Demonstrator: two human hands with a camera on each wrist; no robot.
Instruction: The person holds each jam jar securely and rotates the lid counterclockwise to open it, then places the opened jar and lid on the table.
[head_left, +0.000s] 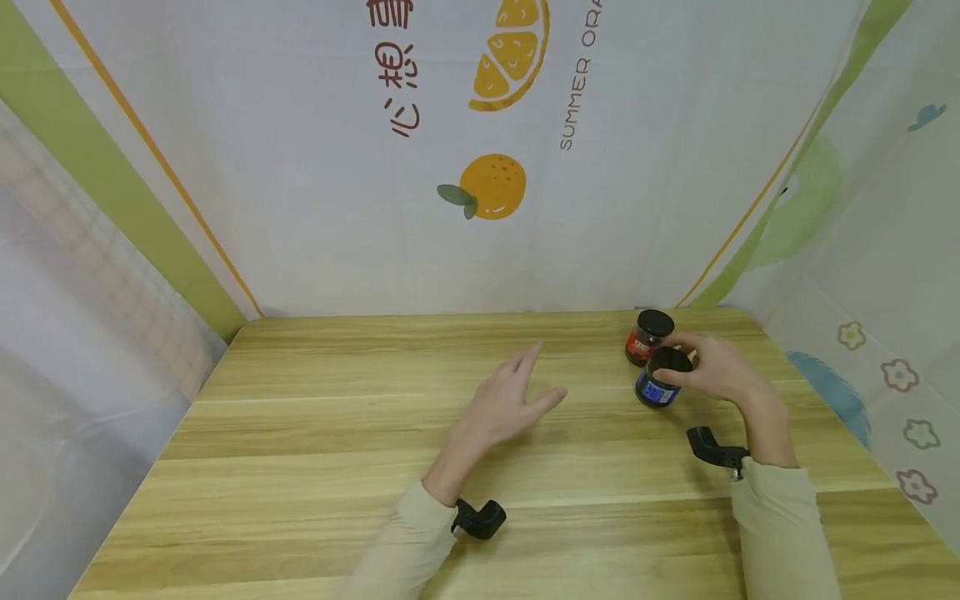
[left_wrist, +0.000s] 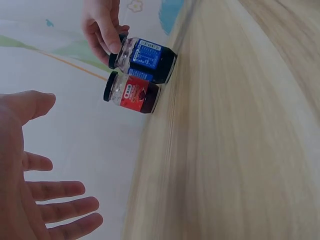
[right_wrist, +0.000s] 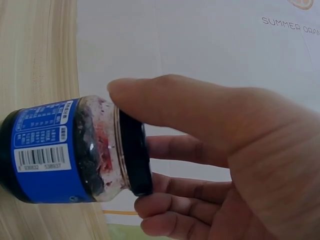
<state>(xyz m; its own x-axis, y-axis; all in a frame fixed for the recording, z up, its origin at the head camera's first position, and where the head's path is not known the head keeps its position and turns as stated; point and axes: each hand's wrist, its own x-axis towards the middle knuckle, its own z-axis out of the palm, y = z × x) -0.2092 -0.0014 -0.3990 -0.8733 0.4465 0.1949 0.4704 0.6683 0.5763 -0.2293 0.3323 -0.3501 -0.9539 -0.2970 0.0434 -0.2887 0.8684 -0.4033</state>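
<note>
Two glass jars of jam with black lids stand close together at the far right of the wooden table. My right hand (head_left: 716, 367) grips the blue-labelled jar (head_left: 657, 388) by its lid, with the thumb on one side and fingers on the other. In the right wrist view dark jam shows through the glass of this blue-labelled jar (right_wrist: 47, 150). Just behind it is the red-labelled jar (head_left: 645, 340), untouched. Over the middle of the table my left hand (head_left: 504, 404) is held with fingers spread and nothing in them; the left wrist view shows its straight fingers (left_wrist: 65, 207).
The wooden table (head_left: 300, 467) reaches back to a white curtain (head_left: 330, 208) printed with oranges and lettering. More printed fabric (head_left: 892, 292) hangs along the right side. Each wrist bears a black camera mount (head_left: 480, 519).
</note>
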